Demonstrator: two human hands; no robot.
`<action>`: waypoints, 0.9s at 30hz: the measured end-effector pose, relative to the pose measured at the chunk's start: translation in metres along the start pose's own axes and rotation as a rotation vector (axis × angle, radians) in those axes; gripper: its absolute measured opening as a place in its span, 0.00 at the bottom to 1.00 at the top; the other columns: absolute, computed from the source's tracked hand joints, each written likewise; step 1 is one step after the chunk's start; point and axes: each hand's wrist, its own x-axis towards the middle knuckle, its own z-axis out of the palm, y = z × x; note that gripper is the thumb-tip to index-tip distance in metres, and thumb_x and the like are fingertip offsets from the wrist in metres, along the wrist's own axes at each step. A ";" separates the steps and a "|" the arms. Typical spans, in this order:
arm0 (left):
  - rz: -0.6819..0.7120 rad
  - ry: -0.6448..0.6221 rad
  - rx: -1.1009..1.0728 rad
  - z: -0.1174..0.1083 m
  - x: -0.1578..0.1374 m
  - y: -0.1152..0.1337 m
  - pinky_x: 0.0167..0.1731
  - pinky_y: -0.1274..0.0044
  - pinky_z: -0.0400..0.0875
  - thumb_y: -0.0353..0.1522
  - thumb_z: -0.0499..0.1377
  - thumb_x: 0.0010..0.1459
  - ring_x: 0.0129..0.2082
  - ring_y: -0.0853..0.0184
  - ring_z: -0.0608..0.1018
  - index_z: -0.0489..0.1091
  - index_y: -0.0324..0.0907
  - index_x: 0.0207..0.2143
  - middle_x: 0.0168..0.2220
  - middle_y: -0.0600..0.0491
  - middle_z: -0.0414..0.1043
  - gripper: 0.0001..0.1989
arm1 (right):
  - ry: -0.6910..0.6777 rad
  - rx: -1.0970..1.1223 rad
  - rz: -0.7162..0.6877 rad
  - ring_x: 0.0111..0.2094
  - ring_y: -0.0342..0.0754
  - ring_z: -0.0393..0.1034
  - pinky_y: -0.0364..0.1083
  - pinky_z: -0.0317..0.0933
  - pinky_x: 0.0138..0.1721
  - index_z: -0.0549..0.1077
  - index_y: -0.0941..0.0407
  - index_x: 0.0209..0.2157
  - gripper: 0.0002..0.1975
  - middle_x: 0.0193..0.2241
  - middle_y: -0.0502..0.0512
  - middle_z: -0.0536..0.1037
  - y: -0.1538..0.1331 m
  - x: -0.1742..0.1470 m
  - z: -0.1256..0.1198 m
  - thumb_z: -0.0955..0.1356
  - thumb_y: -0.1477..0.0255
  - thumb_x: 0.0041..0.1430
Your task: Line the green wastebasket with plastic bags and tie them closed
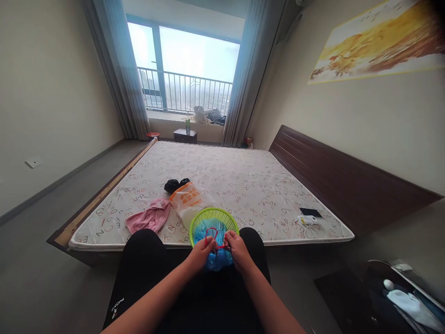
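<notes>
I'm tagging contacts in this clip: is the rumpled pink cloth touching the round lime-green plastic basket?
Apart. The head view shows it: a strip of letter-patterned white mattress lies between the pink cloth and the basket.

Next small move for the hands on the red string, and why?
Probably draw the left hand and right hand gently apart: both pinch the red string, and a slack loop stands over the blue bag in the green basket.
</notes>
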 end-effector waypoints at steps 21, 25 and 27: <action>0.090 -0.223 0.581 -0.069 0.012 -0.017 0.36 0.73 0.63 0.48 0.47 0.69 0.33 0.65 0.69 0.66 0.42 0.28 0.30 0.53 0.66 0.24 | 0.145 0.052 -0.058 0.20 0.38 0.48 0.40 0.46 0.23 0.63 0.53 0.27 0.28 0.18 0.40 0.58 0.018 0.029 -0.065 0.74 0.45 0.46; 0.045 -0.148 0.531 -0.076 0.016 -0.040 0.35 0.73 0.64 0.50 0.47 0.68 0.30 0.65 0.70 0.68 0.42 0.29 0.28 0.54 0.68 0.25 | 0.165 -0.031 -0.043 0.18 0.38 0.48 0.40 0.46 0.23 0.63 0.53 0.27 0.28 0.17 0.39 0.58 0.027 0.030 -0.058 0.73 0.44 0.46; 0.059 -0.069 0.494 -0.078 0.015 -0.050 0.37 0.72 0.67 0.51 0.48 0.67 0.33 0.63 0.73 0.70 0.42 0.30 0.29 0.52 0.72 0.26 | 0.171 -0.113 -0.064 0.18 0.40 0.51 0.41 0.48 0.23 0.64 0.53 0.27 0.27 0.16 0.40 0.60 0.030 0.029 -0.054 0.71 0.44 0.48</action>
